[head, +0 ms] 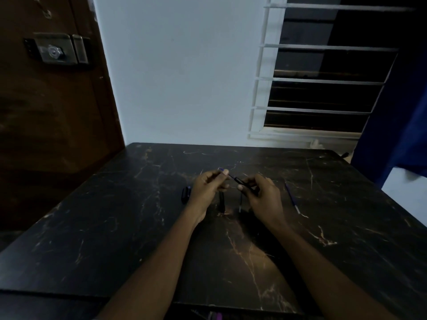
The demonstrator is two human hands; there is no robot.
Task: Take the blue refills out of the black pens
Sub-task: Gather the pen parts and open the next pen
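Note:
Over the middle of the dark marble table (115,215), my right hand (263,195) grips a black pen barrel (242,182). My left hand (208,184) pinches a thin blue refill (225,172) that sticks out of the barrel's left end. One freed blue refill (291,197) lies on the table to the right of my hands. Two more black pen parts (221,203) lie below my hands, partly hidden. A black pen piece (185,195) rests just left of my left wrist.
A wooden door with a metal lock (55,50) stands at the left, a white wall behind the table, and a barred window (323,82) at the right. Blue cloth (402,135) hangs at the far right. A small purple object (216,316) shows at the bottom edge.

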